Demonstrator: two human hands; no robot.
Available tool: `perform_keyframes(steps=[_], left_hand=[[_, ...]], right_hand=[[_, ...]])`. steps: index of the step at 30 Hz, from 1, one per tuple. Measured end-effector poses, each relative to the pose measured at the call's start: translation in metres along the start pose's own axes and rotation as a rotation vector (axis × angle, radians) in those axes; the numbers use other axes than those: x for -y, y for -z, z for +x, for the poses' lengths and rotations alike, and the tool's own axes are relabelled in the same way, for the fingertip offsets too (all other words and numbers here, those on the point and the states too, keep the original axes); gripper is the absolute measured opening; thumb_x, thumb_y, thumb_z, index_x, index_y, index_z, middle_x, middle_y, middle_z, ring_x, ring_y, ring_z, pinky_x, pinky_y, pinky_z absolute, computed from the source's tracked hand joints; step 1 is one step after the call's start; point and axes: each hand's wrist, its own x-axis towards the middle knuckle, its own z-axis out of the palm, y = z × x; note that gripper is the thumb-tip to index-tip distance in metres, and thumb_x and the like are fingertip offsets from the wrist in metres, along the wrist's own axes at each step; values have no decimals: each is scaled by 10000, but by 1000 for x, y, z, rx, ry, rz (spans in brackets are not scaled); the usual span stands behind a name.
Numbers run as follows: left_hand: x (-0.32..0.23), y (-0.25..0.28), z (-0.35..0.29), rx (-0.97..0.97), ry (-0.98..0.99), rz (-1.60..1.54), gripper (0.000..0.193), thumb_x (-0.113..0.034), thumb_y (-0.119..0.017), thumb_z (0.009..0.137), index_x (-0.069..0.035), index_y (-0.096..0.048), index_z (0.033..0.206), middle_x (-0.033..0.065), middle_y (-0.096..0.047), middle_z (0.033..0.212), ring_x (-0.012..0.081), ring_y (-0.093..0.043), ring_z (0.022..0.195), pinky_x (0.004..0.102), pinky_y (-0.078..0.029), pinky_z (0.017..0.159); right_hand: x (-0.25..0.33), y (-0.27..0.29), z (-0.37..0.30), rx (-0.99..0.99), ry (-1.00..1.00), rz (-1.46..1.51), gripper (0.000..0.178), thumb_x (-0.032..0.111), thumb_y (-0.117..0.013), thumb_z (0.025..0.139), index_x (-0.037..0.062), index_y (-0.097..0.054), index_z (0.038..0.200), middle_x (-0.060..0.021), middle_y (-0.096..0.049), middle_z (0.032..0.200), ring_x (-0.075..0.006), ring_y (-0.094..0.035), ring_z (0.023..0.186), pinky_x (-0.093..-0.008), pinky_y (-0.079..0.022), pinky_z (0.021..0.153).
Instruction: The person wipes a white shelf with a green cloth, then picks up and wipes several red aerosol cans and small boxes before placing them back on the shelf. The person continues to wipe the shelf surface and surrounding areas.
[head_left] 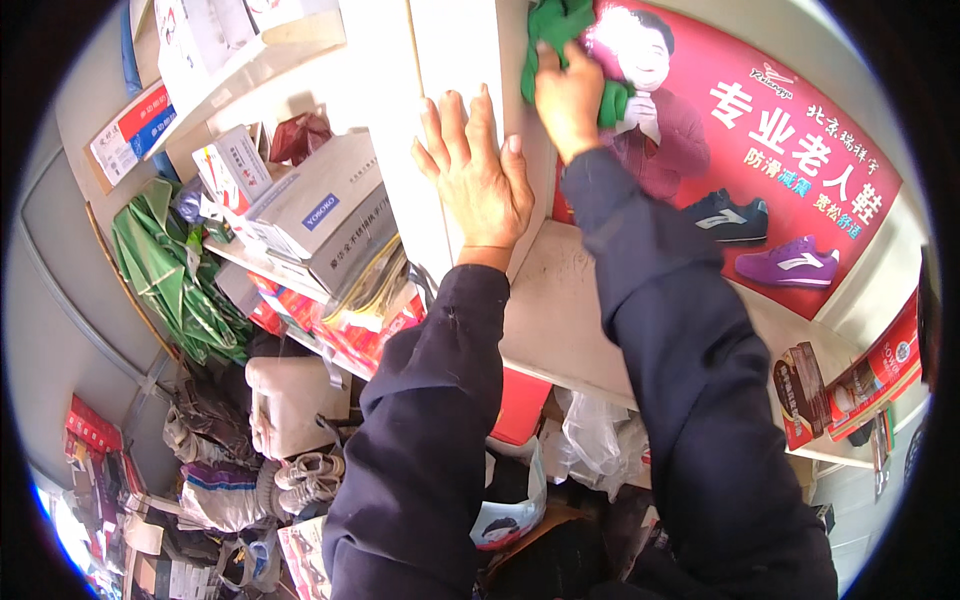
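My left hand [475,175] lies flat with its fingers spread against a white upright panel [400,60] of the shelving. To its right and a little higher, my right hand [568,95] is closed on a green cloth [548,35]. The cloth touches the left part of a pink-red shoe poster [690,130], which fills the back of the shelf bay. Part of the cloth hangs past my knuckles, and some of it is hidden behind the hand. Below both hands runs a white shelf board [565,310].
Left of the panel, a grey carton [325,205] and smaller boxes crowd a shelf. A folded green tarp [175,275] hangs beside them. Below are a white jerrycan [290,405], shoes [308,485] and plastic bags [595,435]. Small red-brown boxes [800,395] stand at the right.
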Motion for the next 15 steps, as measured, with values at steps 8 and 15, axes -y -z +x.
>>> perform_keyframes(steps=[8, 15], left_hand=[[1, -4, 2, -47, -64, 48, 583, -294, -572, 1040, -19, -478, 1546, 259, -449, 1593, 479, -283, 1552, 622, -189, 1237], [4, -7, 4, -132, -141, 28, 551, -362, -523, 1079, -89, -507, 1557, 194, -487, 1569, 452, -299, 1549, 625, -189, 1223]], right_hand=[[-16, 76, -158, 618, -491, -560, 209, 142, -660, 902, -53, -723, 862, -341, -699, 914, -501, -702, 922, -569, -565, 830], [-33, 85, -160, 862, -236, -879, 284, 161, -748, 731, -20, -747, 950, -257, -686, 1092, -422, -681, 1012, -490, -590, 836]])
